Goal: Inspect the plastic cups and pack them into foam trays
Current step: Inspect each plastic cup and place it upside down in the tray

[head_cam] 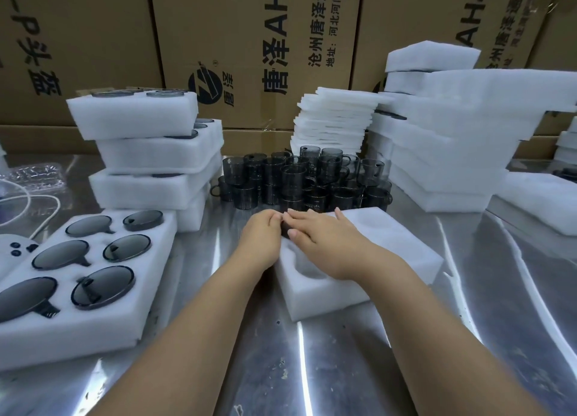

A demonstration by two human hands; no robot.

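1. A dark plastic cup (285, 230) sits at the near-left corner of the foam tray (396, 253), and only a sliver of it shows between the two hands.
2. The left hand (261, 238) is against the cup's left side with its fingers curled inward. Whether they actually clasp the cup cannot be told.
3. The right hand (323, 242) lies flat across the tray with its fingers straight and together. They reach over the top of the cup, and the tips meet those of the left hand.
4. An unfilled pocket (312, 273) shows in the tray just below the right wrist.
5. The tray rests on a shiny metal table (343, 368), turned at an angle to the person.
6. Just behind the tray stands a pile of loose cups (299, 178), stacked in two layers.
7. At the left lies a filled tray (93, 340) holding six cups, mouths up.
8. Behind it rises a stack of filled trays (150, 194).
9. To the right stand a stack of thin foam sheets (337, 119) and a taller stack of trays (437, 165).
10. Cardboard boxes (249, 40) wall off the back.
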